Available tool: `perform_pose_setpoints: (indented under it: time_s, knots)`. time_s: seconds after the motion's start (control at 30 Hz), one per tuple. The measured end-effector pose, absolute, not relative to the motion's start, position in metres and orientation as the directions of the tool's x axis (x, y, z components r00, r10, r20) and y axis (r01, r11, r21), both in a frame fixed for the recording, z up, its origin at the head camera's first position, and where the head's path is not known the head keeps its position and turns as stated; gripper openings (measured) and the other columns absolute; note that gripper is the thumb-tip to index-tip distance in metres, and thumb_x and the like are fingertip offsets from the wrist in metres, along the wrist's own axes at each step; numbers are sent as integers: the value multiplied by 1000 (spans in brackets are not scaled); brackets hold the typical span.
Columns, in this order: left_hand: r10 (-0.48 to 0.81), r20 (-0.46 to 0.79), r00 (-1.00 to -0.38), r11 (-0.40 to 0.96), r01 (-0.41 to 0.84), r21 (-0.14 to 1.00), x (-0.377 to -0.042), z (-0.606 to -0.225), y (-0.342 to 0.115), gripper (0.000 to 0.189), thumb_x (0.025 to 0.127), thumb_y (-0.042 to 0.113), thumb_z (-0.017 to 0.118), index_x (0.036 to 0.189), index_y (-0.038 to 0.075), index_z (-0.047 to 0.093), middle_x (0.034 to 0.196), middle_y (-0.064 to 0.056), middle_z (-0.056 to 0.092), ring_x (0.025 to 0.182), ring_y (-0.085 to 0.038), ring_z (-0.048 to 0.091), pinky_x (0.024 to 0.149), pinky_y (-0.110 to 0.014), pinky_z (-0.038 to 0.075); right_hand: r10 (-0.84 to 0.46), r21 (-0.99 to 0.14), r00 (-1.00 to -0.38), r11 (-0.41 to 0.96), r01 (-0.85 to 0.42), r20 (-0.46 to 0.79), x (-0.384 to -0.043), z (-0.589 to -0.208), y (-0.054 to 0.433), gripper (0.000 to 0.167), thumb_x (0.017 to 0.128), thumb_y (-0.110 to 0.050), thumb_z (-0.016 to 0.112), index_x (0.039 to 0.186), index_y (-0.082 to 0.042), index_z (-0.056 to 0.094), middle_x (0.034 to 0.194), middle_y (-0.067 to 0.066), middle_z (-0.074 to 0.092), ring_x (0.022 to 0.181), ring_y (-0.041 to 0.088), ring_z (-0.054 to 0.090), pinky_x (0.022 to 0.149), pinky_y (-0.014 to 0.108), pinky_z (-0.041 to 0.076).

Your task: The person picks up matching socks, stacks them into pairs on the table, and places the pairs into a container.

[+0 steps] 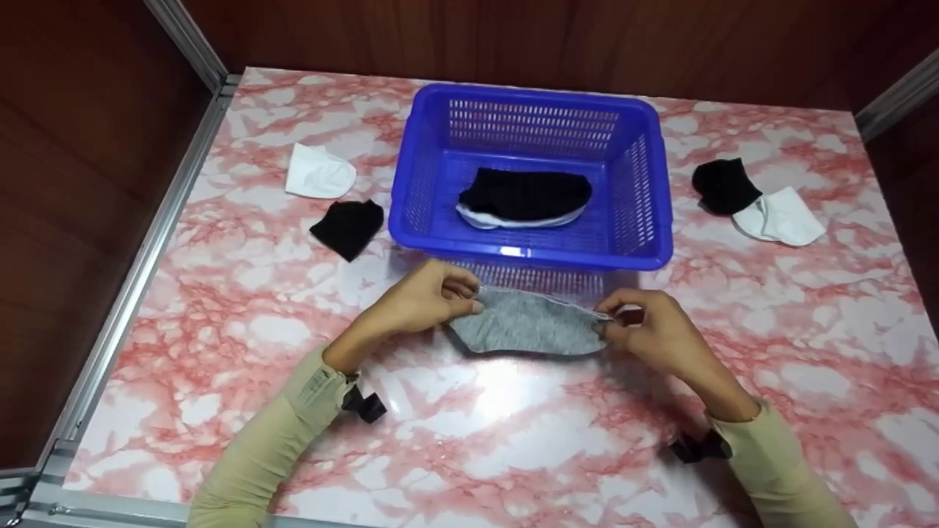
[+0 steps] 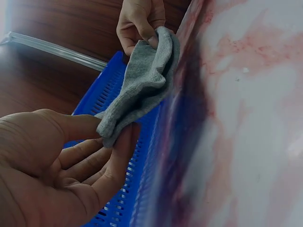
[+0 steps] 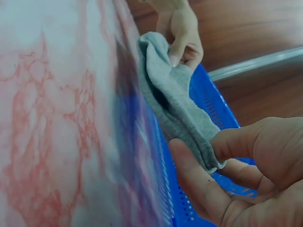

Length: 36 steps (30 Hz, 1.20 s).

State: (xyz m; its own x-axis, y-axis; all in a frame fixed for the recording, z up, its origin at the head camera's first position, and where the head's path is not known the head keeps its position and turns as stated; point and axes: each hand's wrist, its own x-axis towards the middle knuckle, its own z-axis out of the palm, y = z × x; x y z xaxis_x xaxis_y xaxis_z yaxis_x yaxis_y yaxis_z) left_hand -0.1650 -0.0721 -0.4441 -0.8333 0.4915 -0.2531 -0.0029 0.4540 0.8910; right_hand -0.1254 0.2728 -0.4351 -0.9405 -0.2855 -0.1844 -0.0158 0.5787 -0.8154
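A grey sock (image 1: 530, 323) is stretched between both hands, just in front of the basket. My left hand (image 1: 419, 299) pinches one end of it between thumb and fingers, and my right hand (image 1: 654, 330) pinches the other end. In the left wrist view the sock (image 2: 147, 78) sags into a fold along its middle, showing a dark gap between its layers. The blue basket (image 1: 528, 254) holds a black sock (image 1: 528, 193) lying on top of a white sock (image 1: 517, 220).
Left of the basket lie a white sock (image 1: 320, 171) and a black sock (image 1: 349, 228). To its right, another black sock (image 1: 725, 186) touches a folded white one (image 1: 788, 218). Dark wooden panels (image 1: 528, 37) and metal rails border the red-and-white marbled table (image 1: 242, 323).
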Motion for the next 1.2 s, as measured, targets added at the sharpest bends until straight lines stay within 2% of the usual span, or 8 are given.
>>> perform_pose_setpoints:
  time_s: [0.27,0.47,0.7,0.77,0.97,1.13,1.2]
  knots:
    - [508,-229,-831,454,32,890,-164,-426,-74,33,94,15,77,125,5,73,116,-11,77,107,-25,74,97,-37,61,-294,-814,-953,568,-119,-67,-126,-422,274,20,86,8,70,98,-4,80,97,12,73,83,3,68,81,19,60]
    - [519,-162,-839,433,95,897,-168,-412,-75,33,94,16,77,126,7,73,114,-10,77,105,-22,73,95,-34,61,-290,-822,-956,553,-133,-40,-129,-407,275,19,86,8,71,98,-3,81,97,8,74,84,0,70,73,18,61]
    - [531,-76,-844,417,182,890,-177,-395,-77,32,95,14,75,125,3,73,113,-13,77,105,-25,73,99,-37,59,-294,-824,-956,541,-168,1,-139,-389,274,21,86,7,73,104,-1,80,93,-8,74,85,-2,71,73,16,60]
    - [528,-62,-847,409,189,893,-180,-392,-77,31,95,13,74,125,2,73,112,-14,77,105,-25,73,99,-37,59,-284,-822,-959,551,-145,-21,-143,-383,273,21,88,3,75,107,-2,80,95,-6,75,85,-3,71,72,16,60]
    - [520,-39,-853,406,207,890,-190,-382,-76,29,96,12,73,123,2,73,110,-14,76,102,-23,72,97,-35,59,-259,-784,-965,606,-135,-34,-156,-369,272,20,90,-5,78,110,-6,79,99,13,77,82,-1,72,69,16,59]
    - [525,-21,-851,413,232,881,-202,-369,-76,28,97,10,72,123,2,73,109,-14,75,100,-23,71,97,-37,59,-272,-775,-962,612,-158,-19,-171,-359,271,21,90,-6,78,112,-6,79,98,7,78,84,0,73,72,15,59]
    - [528,-19,-849,414,238,879,-209,-365,-76,28,97,10,72,124,3,72,110,-15,75,101,-23,71,98,-37,58,-277,-774,-960,614,-152,-31,-179,-354,271,23,90,-7,78,113,-6,79,98,7,78,83,1,73,69,17,60]
